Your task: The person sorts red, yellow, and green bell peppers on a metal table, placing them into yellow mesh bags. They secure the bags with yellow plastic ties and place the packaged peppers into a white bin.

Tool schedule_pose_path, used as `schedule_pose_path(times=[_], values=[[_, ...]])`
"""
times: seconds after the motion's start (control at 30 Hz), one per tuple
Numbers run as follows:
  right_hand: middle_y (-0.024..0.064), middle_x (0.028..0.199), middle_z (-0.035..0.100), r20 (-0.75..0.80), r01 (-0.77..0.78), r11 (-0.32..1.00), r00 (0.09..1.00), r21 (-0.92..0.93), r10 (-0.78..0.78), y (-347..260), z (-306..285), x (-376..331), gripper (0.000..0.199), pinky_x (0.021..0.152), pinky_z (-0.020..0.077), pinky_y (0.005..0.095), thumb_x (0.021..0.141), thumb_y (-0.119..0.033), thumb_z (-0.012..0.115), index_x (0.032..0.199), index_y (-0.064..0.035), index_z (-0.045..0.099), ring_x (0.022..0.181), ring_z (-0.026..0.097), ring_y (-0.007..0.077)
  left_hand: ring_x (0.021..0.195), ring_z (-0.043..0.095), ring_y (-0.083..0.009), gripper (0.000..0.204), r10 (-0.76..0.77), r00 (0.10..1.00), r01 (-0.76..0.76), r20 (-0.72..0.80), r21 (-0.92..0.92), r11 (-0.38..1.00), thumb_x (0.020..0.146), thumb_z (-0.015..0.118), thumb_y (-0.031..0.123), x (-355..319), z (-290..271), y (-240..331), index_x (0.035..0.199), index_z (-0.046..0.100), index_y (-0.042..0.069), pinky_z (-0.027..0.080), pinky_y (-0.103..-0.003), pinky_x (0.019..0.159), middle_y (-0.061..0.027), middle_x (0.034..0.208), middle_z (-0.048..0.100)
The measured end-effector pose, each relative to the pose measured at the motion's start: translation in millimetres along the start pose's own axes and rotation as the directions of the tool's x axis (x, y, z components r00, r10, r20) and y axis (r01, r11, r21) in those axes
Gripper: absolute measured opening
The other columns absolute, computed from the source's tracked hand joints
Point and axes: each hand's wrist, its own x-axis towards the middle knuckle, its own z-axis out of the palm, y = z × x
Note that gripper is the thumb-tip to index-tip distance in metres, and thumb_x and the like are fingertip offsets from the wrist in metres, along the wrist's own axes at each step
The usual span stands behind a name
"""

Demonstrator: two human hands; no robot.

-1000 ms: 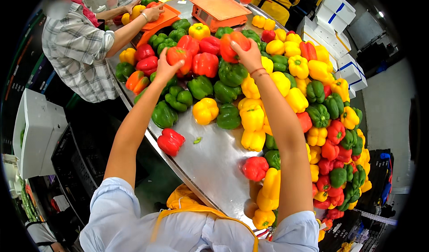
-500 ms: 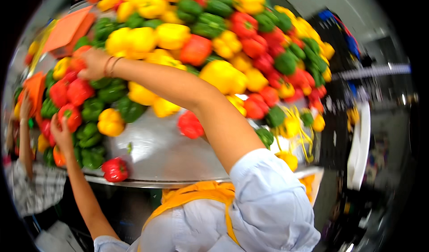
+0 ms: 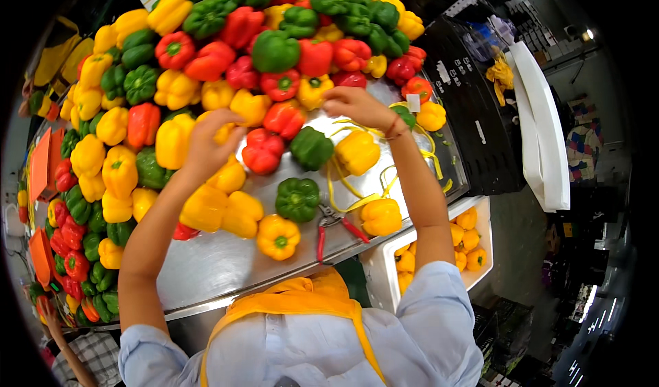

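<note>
I am looking down on a round steel table [image 3: 226,263] heaped with red, green and yellow bell peppers, in what seems a packing hall; a black crate [image 3: 480,126] stands at its right rim and a white bin of yellow peppers [image 3: 473,239] sits below the edge.

My left hand [image 3: 206,146] reaches into the pile, fingers curled loosely against a yellow pepper [image 3: 221,131] at the fingertips, with a red pepper [image 3: 263,151] just beside it. I cannot tell whether the hand has truly closed on anything. My right hand [image 3: 357,105] has its fingers bunched together near an orange-red pepper [image 3: 285,118] and a red one [image 3: 349,79], but what the fingertips hold is hidden.

Yellow strapping [image 3: 343,188] loops loosely across the bare steel under my right forearm, beside a green pepper [image 3: 311,148] and a yellow pepper near the wrist [image 3: 357,152]. Red-handled snips [image 3: 333,225] lie near the front rim, next to a second green pepper [image 3: 297,199].

As I judge it, the risks are plain. The heap is stacked loosely, so pulling one pepper from the middle could send neighbours rolling. The strap could snag my wrist and drag peppers along. The snips sit close enough to the edge that a sweeping sleeve might knock them off.
</note>
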Motion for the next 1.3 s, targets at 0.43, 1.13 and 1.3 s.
schedule_pose_path(times=[0.43,1.13,1.3], values=[[0.0165,0.114,0.046,-0.657,-0.623,0.465,0.746,-0.629,0.111,166.8,-195.2,-12.8,0.086,0.081,0.0376,0.0513,0.056,-0.049,0.068,0.127,-0.0184,0.03,0.105,0.047,0.0316,0.092,0.051,-0.0263,0.078,-0.235,0.967,0.058,0.097,0.813,0.579,0.056,0.072,0.042,141.5,271.5,-8.6,0.115,0.035,0.006,0.034,-0.037,0.084,-0.0145,0.103,0.05],[0.0179,0.102,0.054,-0.554,-0.453,0.594,0.833,-0.665,0.015,189.2,-203.7,-9.0,0.084,0.07,0.0455,0.041,0.06,-0.044,0.066,0.128,-0.0149,0.024,0.084,0.057,0.0347,0.095,0.047,-0.0349,0.079,-0.306,0.948,0.272,0.091,0.272,0.923,0.054,0.073,0.027,142.6,290.8,-9.1,0.123,0.035,0.023,0.043,-0.042,0.078,-0.0172,0.115,0.039],[0.02,0.102,0.056,-0.634,-0.308,0.795,0.764,-0.522,-0.12,188.9,-207.1,-31.1,0.076,0.072,0.045,0.0381,0.064,-0.036,0.068,0.125,-0.0117,0.03,0.09,0.056,0.0348,0.1,0.05,-0.0265,0.075,-0.499,0.803,0.585,0.326,-0.59,0.556,0.062,0.071,0.027,144.7,289.2,-1.5,0.125,0.032,0.014,0.044,-0.04,0.082,-0.014,0.114,0.044]])
